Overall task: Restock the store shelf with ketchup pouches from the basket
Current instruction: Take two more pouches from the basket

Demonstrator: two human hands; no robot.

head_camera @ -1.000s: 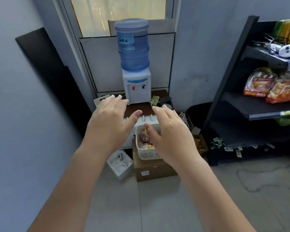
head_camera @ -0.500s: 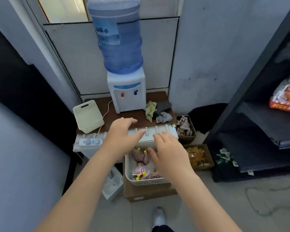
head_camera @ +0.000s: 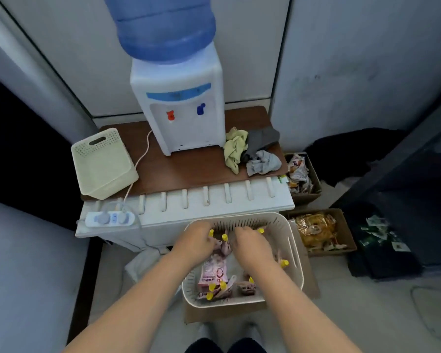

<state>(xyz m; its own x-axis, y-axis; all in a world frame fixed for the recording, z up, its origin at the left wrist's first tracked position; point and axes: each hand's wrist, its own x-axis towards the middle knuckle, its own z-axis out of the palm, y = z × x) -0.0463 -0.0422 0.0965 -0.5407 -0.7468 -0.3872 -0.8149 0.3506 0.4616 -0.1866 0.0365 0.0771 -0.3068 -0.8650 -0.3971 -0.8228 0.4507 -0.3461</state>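
A white slotted basket point(head_camera: 297, 263) stands on a cardboard box low in the middle of the head view. It holds several pink ketchup pouches point(head_camera: 213, 273) with yellow caps. Both of my hands are down inside it at its far end. My left hand point(head_camera: 194, 244) rests on the pouches at the left, fingers curled down, with a yellow cap showing at its fingertips. My right hand point(head_camera: 252, 247) lies beside it, fingers bent into the pile. The fingertips are hidden, so a hold cannot be told. The dark store shelf point(head_camera: 418, 159) rises at the right edge.
A low table point(head_camera: 194, 164) behind the basket carries a water dispenser point(head_camera: 181, 98), an upturned cream basket point(head_camera: 102, 161), rags point(head_camera: 252, 151) and a power strip point(head_camera: 110, 218). Two cardboard boxes of snack packets point(head_camera: 316, 230) sit on the floor at the right.
The view has moved closer and tipped down. Both hands went from hovering above the basket to down among the pouches, with the fingers curling.
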